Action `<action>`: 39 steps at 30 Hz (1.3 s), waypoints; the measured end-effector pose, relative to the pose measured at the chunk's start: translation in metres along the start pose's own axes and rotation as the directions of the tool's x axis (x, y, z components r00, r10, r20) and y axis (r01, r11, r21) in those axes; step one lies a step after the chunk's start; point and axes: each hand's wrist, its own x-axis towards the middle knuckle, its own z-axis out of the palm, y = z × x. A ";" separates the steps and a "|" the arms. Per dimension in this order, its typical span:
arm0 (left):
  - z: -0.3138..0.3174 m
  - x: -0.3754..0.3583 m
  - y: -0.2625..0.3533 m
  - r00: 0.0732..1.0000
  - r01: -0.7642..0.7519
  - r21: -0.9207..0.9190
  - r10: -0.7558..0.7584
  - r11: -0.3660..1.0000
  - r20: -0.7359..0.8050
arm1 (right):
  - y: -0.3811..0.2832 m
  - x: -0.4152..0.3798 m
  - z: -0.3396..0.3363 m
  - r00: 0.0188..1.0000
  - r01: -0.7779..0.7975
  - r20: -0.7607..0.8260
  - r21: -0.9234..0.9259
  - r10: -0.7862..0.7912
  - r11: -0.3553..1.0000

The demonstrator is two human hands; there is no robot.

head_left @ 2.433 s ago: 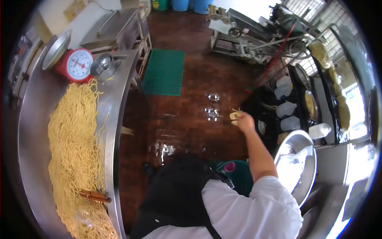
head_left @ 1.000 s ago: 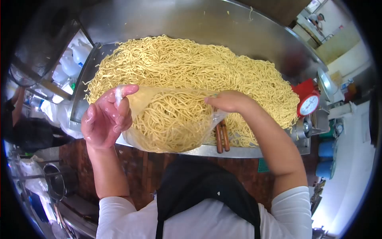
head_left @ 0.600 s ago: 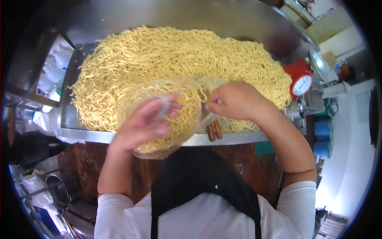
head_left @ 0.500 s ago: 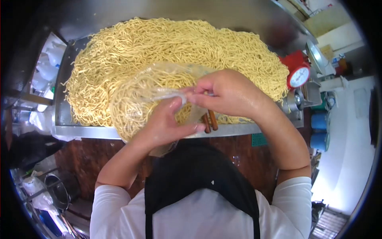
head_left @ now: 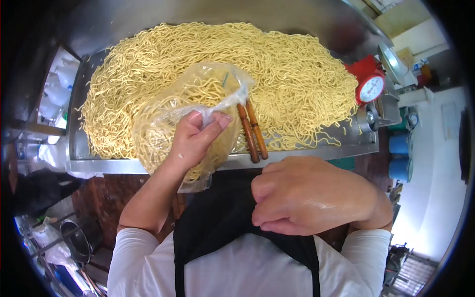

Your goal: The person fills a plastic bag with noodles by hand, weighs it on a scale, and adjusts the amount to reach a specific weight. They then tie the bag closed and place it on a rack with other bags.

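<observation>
Left hand (head_left: pixel 194 138) has the clear plastic bag (head_left: pixel 161 133) pinched shut at its gathered neck, thumb vs. fingers. Bag, w/ noodles inside, is over the near left part of the loose noodle pile (head_left: pixel 222 44), its btm. past the near rim of the metal tray (head_left: pixel 316 155). Right hand (head_left: pixel 314 195) is clenched, apart from the bag, in front of the black apron (head_left: pixel 222 218); can't tell if it holds anything. Two wooden sticks (head_left: pixel 252 131) lie just right of bag, near ends over the rim. Red scale (head_left: pixel 368 86) at far right, metal cup (head_left: pixel 366 121) nearer.
</observation>
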 end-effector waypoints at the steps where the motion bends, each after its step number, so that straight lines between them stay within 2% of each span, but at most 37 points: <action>1: 0.000 0.001 -0.003 1.000 -0.005 -0.020 0.005 1.000 -0.006 | 0.002 -0.002 0.002 1.000 -0.005 -0.006 0.001 0.005 1.000; 7: -0.006 0.003 -0.007 1.000 0.019 -0.009 -0.019 1.000 -0.008 | 0.022 -0.010 0.023 0.989 -0.009 0.147 0.054 0.001 0.999; 12: -0.004 0.003 -0.001 0.999 0.046 0.066 -0.045 0.997 -0.005 | 0.032 -0.011 0.044 0.964 -0.050 0.266 0.279 -0.027 0.959; 13: -0.003 0.002 0.001 0.999 0.048 0.070 -0.046 0.996 -0.029 | 0.035 -0.009 0.047 0.966 -0.054 0.257 0.272 -0.018 0.961; 18: 0.000 0.002 0.002 0.996 0.066 -0.006 -0.066 0.998 -0.057 | 0.044 -0.003 0.064 0.940 0.002 0.310 0.415 -0.143 0.910; 20: -0.001 0.002 0.001 0.998 0.003 0.018 -0.002 1.000 -0.057 | 0.045 -0.008 0.066 0.950 -0.007 0.287 0.425 -0.127 0.905; 22: -0.004 0.002 0.001 0.999 0.024 0.027 -0.023 0.999 -0.045 | 0.049 -0.016 0.062 0.956 -0.010 0.270 0.434 -0.119 0.901; 24: -0.008 0.000 0.000 0.998 0.043 0.039 -0.042 0.998 -0.041 | 0.066 -0.044 0.042 1.000 0.029 -0.025 0.603 -0.018 0.797; 25: -0.011 0.000 -0.002 0.998 0.057 -0.051 -0.059 0.997 -0.033 | 0.081 -0.067 0.037 0.982 0.003 -0.149 0.611 0.112 0.792; 26: -0.014 -0.001 -0.002 0.997 0.069 -0.139 -0.074 0.988 -0.025 | 0.095 -0.095 0.045 0.922 -0.024 -0.201 0.825 0.332 0.565; 27: -0.014 -0.003 0.002 0.997 0.059 -0.139 -0.064 0.989 -0.033 | 0.124 -0.123 0.061 0.894 0.026 -0.209 0.907 0.395 0.420; 28: -0.010 -0.004 0.008 0.998 -0.003 -0.242 -0.013 0.970 -0.065 | 0.148 -0.146 0.088 0.849 0.107 -0.194 0.974 0.491 0.201; 29: -0.010 -0.005 0.011 0.995 -0.065 -0.340 0.034 0.938 -0.097 | 0.166 -0.160 0.113 0.770 -0.111 -0.051 0.971 0.636 0.213; 30: -0.017 -0.006 0.008 0.994 -0.069 -0.339 0.038 0.938 -0.098 | 0.180 -0.174 0.143 0.638 -0.322 0.071 0.929 0.766 0.183; 31: -0.027 -0.006 0.001 0.996 -0.080 -0.443 0.083 0.893 -0.013 | 0.197 -0.192 0.192 0.475 -0.800 -0.015 0.410 0.880 0.439; 32: -0.036 -0.006 -0.004 0.988 -0.079 -0.544 0.138 0.836 0.068 | 0.181 -0.187 0.224 0.192 -0.928 -0.201 -0.355 0.961 0.111; 33: -0.043 -0.006 -0.002 0.987 -0.082 -0.545 0.142 0.834 0.069 | 0.194 -0.195 0.231 0.086 -0.993 0.076 -0.070 0.993 0.091; 34: -0.049 -0.007 0.003 0.984 -0.032 -0.415 0.103 0.909 0.148 | 0.219 -0.225 0.273 0.286 -0.832 -0.003 0.496 0.958 0.250; 35: -0.048 -0.011 0.011 0.975 0.015 -0.271 0.046 0.962 0.219 | 0.227 -0.228 0.282 0.284 -0.834 0.000 0.494 0.959 0.247; 36: -0.042 -0.018 0.033 0.976 0.013 -0.093 0.008 0.996 0.218 | 0.230 -0.228 0.291 0.234 -0.727 -0.046 0.654 0.971 0.206; 37: -0.040 -0.021 0.044 0.973 0.017 -0.086 0.004 0.996 0.230 | 0.232 -0.227 0.303 0.174 -0.583 -0.085 0.794 0.981 0.172; 38: -0.044 -0.024 0.053 0.975 0.036 0.219 -0.082 0.975 0.205 | 0.221 -0.214 0.291 0.075 -0.711 -0.126 0.689 0.989 0.142; 39: -0.048 -0.024 0.056 0.977 0.051 0.505 -0.148 0.862 0.156 | 0.226 -0.211 0.299 0.066 -0.697 -0.131 0.703 0.989 0.140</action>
